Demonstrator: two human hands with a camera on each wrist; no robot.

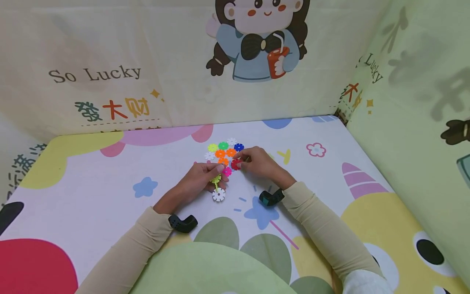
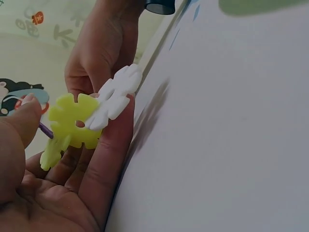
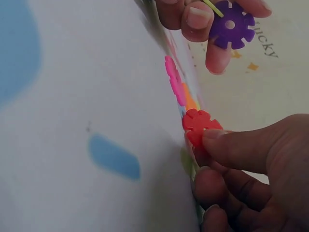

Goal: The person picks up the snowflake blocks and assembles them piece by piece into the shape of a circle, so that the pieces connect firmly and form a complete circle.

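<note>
Between the thumb and fingers of my left hand (image 1: 197, 178) is a small chain of notched plastic snowflake discs. In the left wrist view it has yellow-green discs (image 2: 67, 113) slotted to a white disc (image 2: 116, 96); a purple disc (image 3: 227, 35) in the chain shows in the right wrist view. My right hand (image 1: 259, 164) pinches a red snowflake disc (image 3: 197, 124) with thumb and forefinger, low over the table. Close beside it lies a pink disc (image 1: 227, 171).
Loose snowflake discs lie just beyond the hands: several orange (image 1: 220, 153), green (image 1: 223, 145), yellow (image 1: 212, 148), white (image 1: 231, 141) and blue (image 1: 239, 147). A printed cloth (image 1: 110, 212) covers the table. Printed curtains (image 1: 176, 61) hang behind and to the right.
</note>
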